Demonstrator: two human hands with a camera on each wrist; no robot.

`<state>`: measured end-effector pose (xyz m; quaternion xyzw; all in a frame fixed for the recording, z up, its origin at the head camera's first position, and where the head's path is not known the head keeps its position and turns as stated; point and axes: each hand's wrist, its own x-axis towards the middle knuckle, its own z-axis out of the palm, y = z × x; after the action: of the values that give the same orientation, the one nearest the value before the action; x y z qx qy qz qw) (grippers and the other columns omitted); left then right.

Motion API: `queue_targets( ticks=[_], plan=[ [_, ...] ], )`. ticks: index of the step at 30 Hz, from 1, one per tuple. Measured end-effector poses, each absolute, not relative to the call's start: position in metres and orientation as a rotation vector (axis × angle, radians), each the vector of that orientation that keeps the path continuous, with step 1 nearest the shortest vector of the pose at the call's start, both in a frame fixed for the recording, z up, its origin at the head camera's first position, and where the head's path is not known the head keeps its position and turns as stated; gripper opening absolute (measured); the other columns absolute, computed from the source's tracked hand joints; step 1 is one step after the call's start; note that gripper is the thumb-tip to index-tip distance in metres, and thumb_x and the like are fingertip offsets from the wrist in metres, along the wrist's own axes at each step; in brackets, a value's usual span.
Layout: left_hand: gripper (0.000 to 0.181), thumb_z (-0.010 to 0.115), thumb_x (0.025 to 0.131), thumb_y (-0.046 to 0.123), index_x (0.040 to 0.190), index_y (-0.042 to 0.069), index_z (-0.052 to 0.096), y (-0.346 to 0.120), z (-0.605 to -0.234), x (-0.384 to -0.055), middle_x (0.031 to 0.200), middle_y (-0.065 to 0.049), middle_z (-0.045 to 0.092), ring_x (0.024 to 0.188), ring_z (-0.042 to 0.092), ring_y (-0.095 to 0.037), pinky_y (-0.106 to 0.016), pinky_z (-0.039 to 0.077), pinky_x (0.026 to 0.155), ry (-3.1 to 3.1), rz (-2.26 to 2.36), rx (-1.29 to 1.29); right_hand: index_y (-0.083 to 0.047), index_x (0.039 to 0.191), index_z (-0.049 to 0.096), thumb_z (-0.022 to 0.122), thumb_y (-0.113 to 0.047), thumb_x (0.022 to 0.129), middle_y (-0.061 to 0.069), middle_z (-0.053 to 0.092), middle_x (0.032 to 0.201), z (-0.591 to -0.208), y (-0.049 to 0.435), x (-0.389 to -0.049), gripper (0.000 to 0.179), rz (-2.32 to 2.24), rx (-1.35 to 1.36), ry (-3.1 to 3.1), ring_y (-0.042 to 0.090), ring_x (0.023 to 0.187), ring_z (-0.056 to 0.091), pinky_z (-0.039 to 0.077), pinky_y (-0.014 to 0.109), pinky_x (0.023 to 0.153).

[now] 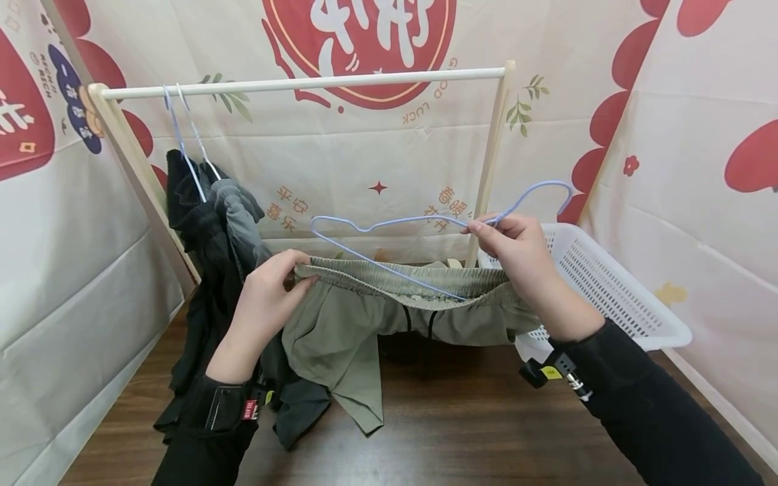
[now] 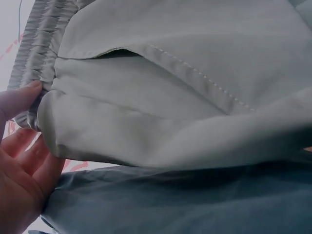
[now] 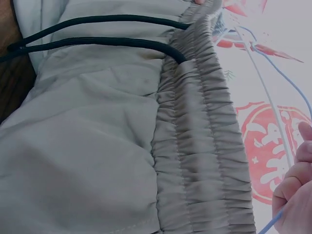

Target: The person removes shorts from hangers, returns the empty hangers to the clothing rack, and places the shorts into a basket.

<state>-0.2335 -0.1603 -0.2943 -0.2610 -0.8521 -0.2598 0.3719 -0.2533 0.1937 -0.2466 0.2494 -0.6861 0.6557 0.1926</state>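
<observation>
Pale wooden rack (image 1: 304,83): dark cloth garments (image 1: 206,270) hung. Before it, unhung: olive elastic-waisted shorts (image 1: 340,337) — left hand (image 1: 261,290) pinching waistband (image 3: 204,146), right hand (image 1: 523,253) gripping blue wire hanger (image 1: 395,221) (partly inserted).

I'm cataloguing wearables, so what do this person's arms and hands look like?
The left sleeve and right sleeve are black. Over the left cuff, a black strap carries a red label with white lettering; on the right, a dark band has a yellow tag and silvery piece. The left hand and right hand are ungloved.
</observation>
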Motion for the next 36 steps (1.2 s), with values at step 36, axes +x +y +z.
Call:
queue_targets(
  ticks=[36],
  plan=[
    [0.019, 0.070, 0.091, 0.024, 0.100, 0.013, 0.057, -0.135, -0.294, -0.245, 0.068, -0.003, 0.055, 0.056, 0.051, -0.019, -0.035, 0.039, 0.052, -2.448, -0.844, -0.223, 0.001, 0.086, 0.074, 0.057, 0.001, 0.096, 0.005, 0.055, 0.058, -0.248, 0.185, -0.255, 0.019, 2.051, 0.734, -1.478, 0.014, 0.052, 0.042, 0.027, 0.022, 0.048]
  ],
)
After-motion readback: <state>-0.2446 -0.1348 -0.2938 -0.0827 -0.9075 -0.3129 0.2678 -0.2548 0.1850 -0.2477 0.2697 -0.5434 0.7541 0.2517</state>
